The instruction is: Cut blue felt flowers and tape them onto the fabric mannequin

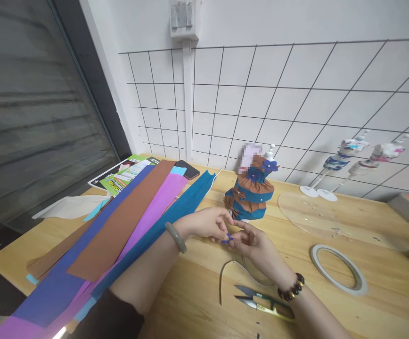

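Note:
My left hand, with a jade bangle on its wrist, and my right hand, with a dark bead bracelet, meet over the wooden table. Between their fingertips is a small blue piece, pinched from both sides. Just behind them stands a small figure dressed in ruffled brown and teal material with blue flowers near its top. A thin strip curls on the wood below my hands. Thread snips lie under my right forearm.
Long brown, blue, purple and teal sheets cover the left side of the table. A phone lies behind them. On the right are a tape roll, a clear round sheet and two white stands. A gridded wall rises behind.

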Tool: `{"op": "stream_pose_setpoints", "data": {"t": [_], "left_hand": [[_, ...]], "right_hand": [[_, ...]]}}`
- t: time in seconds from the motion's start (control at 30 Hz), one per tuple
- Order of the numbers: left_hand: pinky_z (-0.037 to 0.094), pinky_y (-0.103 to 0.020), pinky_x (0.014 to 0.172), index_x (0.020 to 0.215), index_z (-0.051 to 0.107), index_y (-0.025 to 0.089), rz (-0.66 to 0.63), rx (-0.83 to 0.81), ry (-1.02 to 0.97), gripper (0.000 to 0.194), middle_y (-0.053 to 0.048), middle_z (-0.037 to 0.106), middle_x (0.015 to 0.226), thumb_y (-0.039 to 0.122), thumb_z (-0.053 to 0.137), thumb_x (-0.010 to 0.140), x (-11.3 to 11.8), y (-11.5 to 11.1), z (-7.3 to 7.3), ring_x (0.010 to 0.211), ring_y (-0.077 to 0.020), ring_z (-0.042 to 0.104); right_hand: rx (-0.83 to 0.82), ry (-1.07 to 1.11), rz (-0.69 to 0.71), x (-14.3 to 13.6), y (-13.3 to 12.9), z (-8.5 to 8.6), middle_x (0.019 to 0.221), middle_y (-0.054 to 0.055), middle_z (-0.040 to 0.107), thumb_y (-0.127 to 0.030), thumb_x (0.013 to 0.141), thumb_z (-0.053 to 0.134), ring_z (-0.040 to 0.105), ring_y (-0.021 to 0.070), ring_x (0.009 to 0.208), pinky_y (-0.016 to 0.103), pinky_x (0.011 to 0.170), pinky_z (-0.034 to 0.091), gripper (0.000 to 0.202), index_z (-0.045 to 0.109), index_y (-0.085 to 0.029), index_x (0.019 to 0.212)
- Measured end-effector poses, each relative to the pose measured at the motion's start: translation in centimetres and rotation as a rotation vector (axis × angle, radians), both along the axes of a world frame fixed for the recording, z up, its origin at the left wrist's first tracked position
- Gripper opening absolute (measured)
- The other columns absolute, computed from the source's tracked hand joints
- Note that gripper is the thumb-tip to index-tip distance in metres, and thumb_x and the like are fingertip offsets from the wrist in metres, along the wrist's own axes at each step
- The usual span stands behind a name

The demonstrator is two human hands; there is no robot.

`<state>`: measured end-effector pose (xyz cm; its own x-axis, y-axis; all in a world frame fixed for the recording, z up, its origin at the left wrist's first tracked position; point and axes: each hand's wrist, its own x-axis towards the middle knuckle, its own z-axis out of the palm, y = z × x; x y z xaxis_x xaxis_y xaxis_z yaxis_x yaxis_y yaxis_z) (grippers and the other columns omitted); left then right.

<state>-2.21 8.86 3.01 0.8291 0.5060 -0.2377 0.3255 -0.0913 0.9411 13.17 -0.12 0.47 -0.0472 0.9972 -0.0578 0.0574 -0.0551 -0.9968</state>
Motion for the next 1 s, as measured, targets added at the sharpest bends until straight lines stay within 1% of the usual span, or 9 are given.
{"op": "stream_pose_setpoints", "data": {"t": [0.1,0.23,0.4,0.6,0.83,1.0], "left_hand": [[0.045,-0.019,0.048,0.1,0.052,0.018,0.013,0.028,-0.007,0.038,0.0,0.056,0.075,0.018,0.063,0.063,0.01,0.05,0.06,0.056,-0.0085,0.054],[0.044,-0.019,0.047,0.099,0.053,0.018,0.003,0.049,-0.006,0.036,0.001,0.056,0.073,0.016,0.06,0.065,-0.07,0.1,-0.08,0.053,-0.0078,0.052],[0.044,-0.02,0.047,0.1,0.052,0.018,0.017,0.023,-0.015,0.035,0.0,0.057,0.073,0.017,0.06,0.066,-0.22,0.32,-0.32,0.053,-0.0079,0.052],[0.045,-0.02,0.048,0.101,0.052,0.016,0.027,-0.026,-0.007,0.035,-0.001,0.059,0.074,0.015,0.058,0.067,-0.15,0.48,-0.28,0.053,-0.0079,0.053],[0.045,-0.02,0.047,0.101,0.053,0.017,0.041,-0.016,-0.005,0.036,-0.001,0.061,0.075,0.011,0.055,0.066,-0.15,0.48,-0.19,0.051,-0.0078,0.054],[0.045,-0.019,0.046,0.1,0.054,0.017,0.045,-0.009,0.007,0.038,-0.001,0.062,0.075,0.007,0.051,0.064,-0.23,0.45,0.03,0.049,-0.0068,0.053]], "right_hand": [[-0.003,-0.014,0.0,0.2,-0.03,0.32,0.064,-0.002,0.065,-0.024,0.067,0.063,0.062,0.015,0.063,0.032,0.067,0.048,0.047,0.047,-0.014,0.11],[-0.003,-0.027,0.014,0.46,-0.12,0.68,0.062,-0.003,0.064,-0.023,0.068,0.061,0.061,0.0147,0.062,0.032,0.068,0.047,0.044,0.048,-0.014,0.109],[-0.01,-0.02,0.044,0.59,-0.2,0.81,0.064,-0.002,0.063,-0.024,0.07,0.06,0.061,0.0144,0.064,0.032,0.069,0.047,0.044,0.047,-0.014,0.111],[-0.028,-0.024,0.043,0.54,-0.07,0.65,0.062,-0.003,0.06,-0.023,0.068,0.062,0.059,0.013,0.062,0.03,0.066,0.046,0.049,0.046,-0.013,0.112],[-0.032,-0.061,0.025,0.44,-0.01,0.89,0.062,-0.005,0.059,-0.021,0.066,0.061,0.057,0.012,0.06,0.027,0.064,0.045,0.048,0.046,-0.013,0.111],[-0.014,-0.1,0.026,0.55,-0.03,0.99,0.063,-0.005,0.059,-0.021,0.066,0.059,0.057,0.012,0.06,0.028,0.065,0.045,0.047,0.046,-0.013,0.111]]}}
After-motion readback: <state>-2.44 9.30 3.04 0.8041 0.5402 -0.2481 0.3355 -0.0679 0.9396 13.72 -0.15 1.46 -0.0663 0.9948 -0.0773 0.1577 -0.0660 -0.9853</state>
